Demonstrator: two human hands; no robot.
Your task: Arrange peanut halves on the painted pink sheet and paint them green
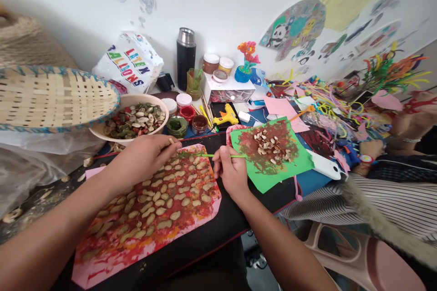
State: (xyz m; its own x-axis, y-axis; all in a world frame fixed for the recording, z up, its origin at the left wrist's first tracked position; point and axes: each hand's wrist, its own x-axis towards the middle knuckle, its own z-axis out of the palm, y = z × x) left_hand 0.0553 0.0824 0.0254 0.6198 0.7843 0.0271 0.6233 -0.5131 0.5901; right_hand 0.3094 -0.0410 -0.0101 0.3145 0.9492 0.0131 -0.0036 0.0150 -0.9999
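My right hand (232, 170) pinches a thin paintbrush with a green handle (238, 156), held nearly level. Its left end reaches over the top edge of a pink sheet (213, 218). Rows of peanut shells (160, 211) cover this sheet, amid red, orange and green paint. Above the sheet's upper left part is my left hand (146, 161), its fingers closed together. A small pale piece shows at those fingertips; its kind is unclear. My left forearm hides part of the sheet.
Behind the hands stand a bowl of painted shells (164, 122), open paint jars (177, 127), a yellow glue gun (227, 115) and a black flask (186, 61). A green sheet with shells (262, 182) lies right, near another person's hands (372, 150). A woven basket (58, 100) is left.
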